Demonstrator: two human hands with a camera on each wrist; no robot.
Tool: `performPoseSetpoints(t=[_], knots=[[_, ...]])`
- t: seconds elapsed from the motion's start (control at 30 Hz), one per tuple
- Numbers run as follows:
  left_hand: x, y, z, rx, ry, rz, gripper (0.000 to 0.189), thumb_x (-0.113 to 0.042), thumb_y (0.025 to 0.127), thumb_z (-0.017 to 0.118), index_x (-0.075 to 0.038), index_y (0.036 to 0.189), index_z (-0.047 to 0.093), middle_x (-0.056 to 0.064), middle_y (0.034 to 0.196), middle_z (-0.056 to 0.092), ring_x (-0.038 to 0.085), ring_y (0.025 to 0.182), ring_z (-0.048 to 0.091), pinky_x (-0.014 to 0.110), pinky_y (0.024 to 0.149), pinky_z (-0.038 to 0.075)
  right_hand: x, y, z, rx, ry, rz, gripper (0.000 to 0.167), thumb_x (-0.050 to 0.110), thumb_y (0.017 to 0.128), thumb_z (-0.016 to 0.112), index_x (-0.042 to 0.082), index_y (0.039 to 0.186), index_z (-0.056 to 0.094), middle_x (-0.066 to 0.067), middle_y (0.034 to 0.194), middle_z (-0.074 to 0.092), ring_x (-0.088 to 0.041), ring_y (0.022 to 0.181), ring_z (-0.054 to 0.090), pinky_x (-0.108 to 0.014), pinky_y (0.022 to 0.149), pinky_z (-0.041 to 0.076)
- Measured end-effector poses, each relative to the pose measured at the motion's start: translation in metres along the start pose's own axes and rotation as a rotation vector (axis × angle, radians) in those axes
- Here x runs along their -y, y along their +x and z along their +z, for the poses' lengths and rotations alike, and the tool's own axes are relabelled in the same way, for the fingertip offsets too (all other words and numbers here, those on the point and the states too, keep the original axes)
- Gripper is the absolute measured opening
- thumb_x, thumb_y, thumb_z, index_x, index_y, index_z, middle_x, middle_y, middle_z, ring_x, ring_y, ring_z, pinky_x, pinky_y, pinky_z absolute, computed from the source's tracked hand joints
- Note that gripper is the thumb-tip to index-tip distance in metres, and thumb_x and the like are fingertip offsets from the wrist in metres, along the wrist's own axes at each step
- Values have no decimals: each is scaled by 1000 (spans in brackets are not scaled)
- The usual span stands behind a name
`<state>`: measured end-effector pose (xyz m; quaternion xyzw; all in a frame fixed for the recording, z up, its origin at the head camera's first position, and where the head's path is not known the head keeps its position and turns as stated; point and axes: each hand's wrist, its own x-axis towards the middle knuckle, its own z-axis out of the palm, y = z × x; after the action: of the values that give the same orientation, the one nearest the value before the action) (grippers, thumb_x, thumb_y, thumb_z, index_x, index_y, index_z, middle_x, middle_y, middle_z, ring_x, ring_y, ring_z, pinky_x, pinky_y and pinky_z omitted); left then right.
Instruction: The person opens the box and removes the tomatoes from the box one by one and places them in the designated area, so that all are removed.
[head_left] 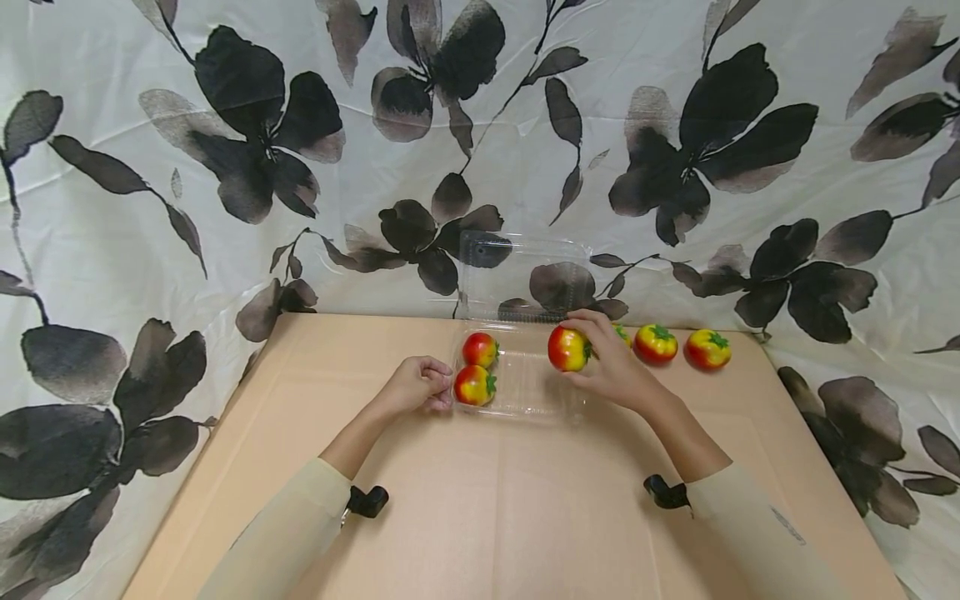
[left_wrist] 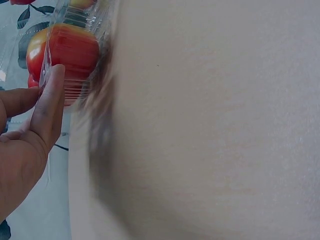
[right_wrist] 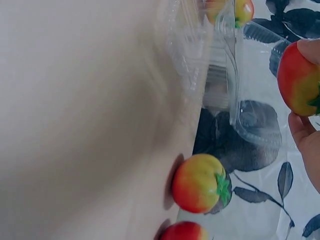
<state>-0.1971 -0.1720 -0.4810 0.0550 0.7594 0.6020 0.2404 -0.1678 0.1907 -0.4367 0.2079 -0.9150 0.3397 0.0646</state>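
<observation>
A clear plastic clamshell box (head_left: 517,404) sits on the table with its lid (head_left: 480,283) raised at the back. Inside its left side are two red-and-yellow tomatoes with green tops, a rear tomato (head_left: 480,349) and a front tomato (head_left: 474,386). My left hand (head_left: 420,385) pinches the box's left wall between thumb and fingers; in the left wrist view the fingertips (left_wrist: 56,75) lie against the plastic beside a tomato (left_wrist: 75,52). With my right hand (head_left: 611,367) I hold another tomato (head_left: 568,348) above the box's right part, thumb and fingers around it.
Right of the box, a tomato (head_left: 656,344) and another tomato (head_left: 707,349) stand near the table's back edge, with one more partly hidden behind my right hand. The light brown table (head_left: 517,508) meets a floral cloth (head_left: 540,167) hanging behind it.
</observation>
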Motion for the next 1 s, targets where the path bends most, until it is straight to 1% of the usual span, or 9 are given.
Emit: performPoseSetpoints(t=[0.1,0.23,0.3,0.47,0.57,0.7,0.83,1.0], knots=[[0,0,1,-4,-3,-9,24,3,100,63,13,121,57,20,89,66,19,66,72,40,68,67,-1,-7,-6,3,-4,48,76,19,79,90,20,145,52,-14,154,37,-42,138,45,-65,110,50],[2,1,2,-10,-12,-15,24,3,100,62,13,120,57,23,92,65,19,66,72,37,66,67,-5,-15,-13,6,-4,114,75,17,80,88,21,146,52,-15,151,39,-45,134,47,-65,105,52],[3,1,2,-12,-13,-17,24,3,100,62,13,120,57,21,90,65,19,66,72,37,66,67,-8,-19,-15,1,-18,128,75,16,80,88,20,146,53,-16,150,41,-45,133,47,-67,105,52],[2,1,1,-15,-2,-13,24,3,99,63,13,120,57,15,86,65,19,65,72,37,66,67,-17,-30,-19,-8,-67,180,77,20,78,89,22,146,52,-16,149,40,-45,134,44,-71,103,51],[1,0,1,-15,6,-9,24,3,99,64,12,120,58,14,86,65,19,65,72,36,65,67,-23,-37,-21,-35,-79,172,77,19,78,90,21,146,53,-17,147,41,-44,133,44,-70,102,51],[1,0,1,-13,6,-5,24,2,99,64,12,120,57,16,87,66,19,65,72,35,65,67,-32,-46,-23,-65,-77,144,75,16,79,89,18,145,54,-20,146,41,-45,132,44,-72,103,49],[2,0,1,-9,1,-9,24,2,99,63,12,120,57,16,87,66,19,66,72,33,64,67,-40,-53,-23,-63,-70,143,75,14,80,88,16,146,52,-22,147,40,-47,132,44,-74,106,45],[2,1,1,-7,4,-13,24,3,99,63,12,121,57,15,87,65,19,66,72,31,63,66,-48,-61,-21,-60,-55,138,80,10,78,89,8,147,48,-23,145,43,-46,135,43,-74,111,39]])
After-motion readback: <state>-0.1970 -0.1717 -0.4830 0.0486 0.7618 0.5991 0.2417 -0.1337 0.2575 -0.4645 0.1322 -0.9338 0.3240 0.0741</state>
